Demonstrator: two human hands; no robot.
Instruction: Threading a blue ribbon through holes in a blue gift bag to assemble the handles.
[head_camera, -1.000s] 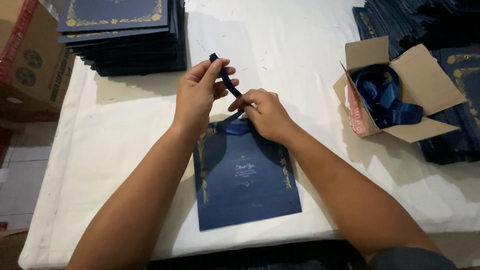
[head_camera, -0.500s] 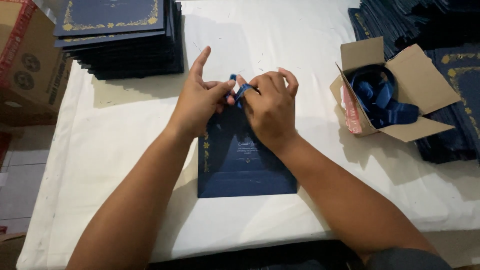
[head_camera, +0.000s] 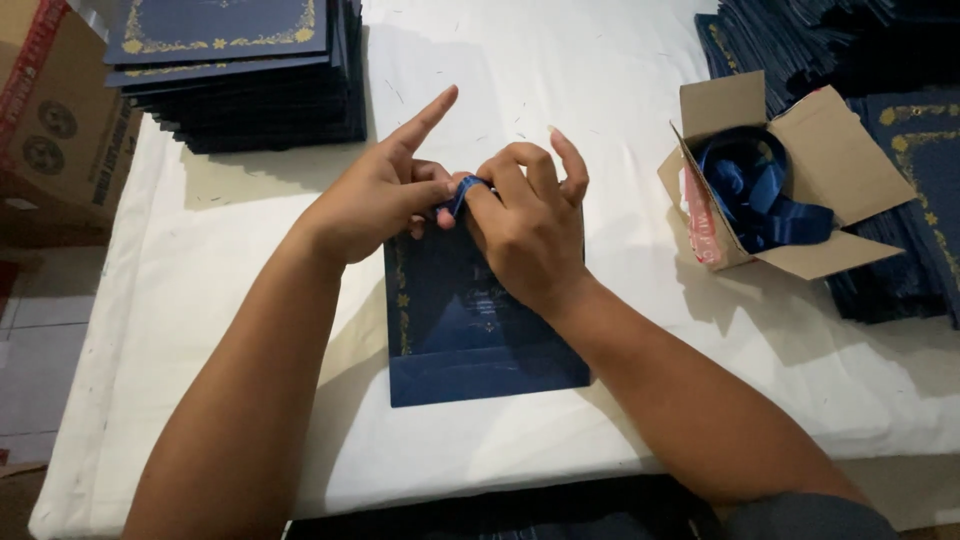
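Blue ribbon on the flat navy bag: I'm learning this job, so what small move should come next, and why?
Probably draw the blue ribbon snug. Both hands pinch it between their fingertips at the top edge of the navy bag, which lies flat on the white table cover. The ribbon is bunched short there, so a gentle pull apart seems fitting.

Bare white tablecloth (head_camera: 560, 70) lies open at twelve o'clock from the hands (head_camera: 460, 210), between two obstacles. A stack of blue folders (head_camera: 240, 70) blocks ten o'clock. An open cardboard box (head_camera: 800, 180) holding ribbon sits at three o'clock, with more dark folders (head_camera: 900, 250) behind it. Cloth at nine o'clock is free up to the carton (head_camera: 60, 120).
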